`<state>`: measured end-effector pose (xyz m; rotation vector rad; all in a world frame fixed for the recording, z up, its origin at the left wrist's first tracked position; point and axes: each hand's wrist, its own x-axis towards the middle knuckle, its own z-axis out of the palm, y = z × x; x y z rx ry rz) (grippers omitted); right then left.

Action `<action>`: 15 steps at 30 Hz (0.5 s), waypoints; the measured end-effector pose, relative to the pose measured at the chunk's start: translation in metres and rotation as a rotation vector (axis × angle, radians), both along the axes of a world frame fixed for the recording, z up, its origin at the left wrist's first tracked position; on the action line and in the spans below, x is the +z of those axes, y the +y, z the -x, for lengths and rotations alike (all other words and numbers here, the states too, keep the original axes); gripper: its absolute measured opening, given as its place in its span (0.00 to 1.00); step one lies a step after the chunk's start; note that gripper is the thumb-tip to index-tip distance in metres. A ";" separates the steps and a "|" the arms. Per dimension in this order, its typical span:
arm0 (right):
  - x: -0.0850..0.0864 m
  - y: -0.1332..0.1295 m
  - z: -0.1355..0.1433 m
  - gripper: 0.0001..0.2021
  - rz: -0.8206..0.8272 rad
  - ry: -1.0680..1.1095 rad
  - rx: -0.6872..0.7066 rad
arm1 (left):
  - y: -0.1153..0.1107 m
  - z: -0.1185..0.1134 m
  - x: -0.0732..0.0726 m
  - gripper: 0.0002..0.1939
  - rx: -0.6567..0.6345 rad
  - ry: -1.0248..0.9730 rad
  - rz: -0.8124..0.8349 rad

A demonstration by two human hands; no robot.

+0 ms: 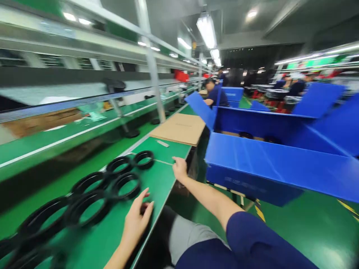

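A long green worktable [157,183] is seen running away from the fingers, with a conveyor belt [70,138] beyond it on the left. To the right of the fingers, across the aisle, a large blue corrugated-plastic bin [266,164] stands with its flaps folded outward. Ahead of the right fingertips a flat sheet of cardboard [181,128] is laid on the far end of the table. Farther off a co-worker in a dark blue top [215,95] is seated at the same line.

Just left of both hands, a loose row of black rings [92,194] is spread flat on the table, several overlapping or touching. The nearest ring [126,185] lies just beyond the left fingertips, not touched by them.

The left hand [137,220] is rested near the table's near edge with the fingers nearly straight and close together, nothing held in it. The right hand [179,169] is set at the table's edge, fingers loosely curled onto the surface, and no object is gripped.

The rings are judged light, thin-walled and fairly stiff (probably moulded plastic or rubber; which cannot be told), with a smooth, possibly slippery finish. Hold is best taken by pinching the rim, one finger inside the opening and the thumb outside, one ring being lifted clear where rims overlap.
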<state>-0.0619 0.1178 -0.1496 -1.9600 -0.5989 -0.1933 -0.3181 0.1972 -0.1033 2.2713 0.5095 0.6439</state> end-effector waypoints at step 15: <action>0.025 0.052 -0.042 0.16 0.118 0.051 0.046 | 0.008 0.011 -0.023 0.31 0.014 -0.029 0.112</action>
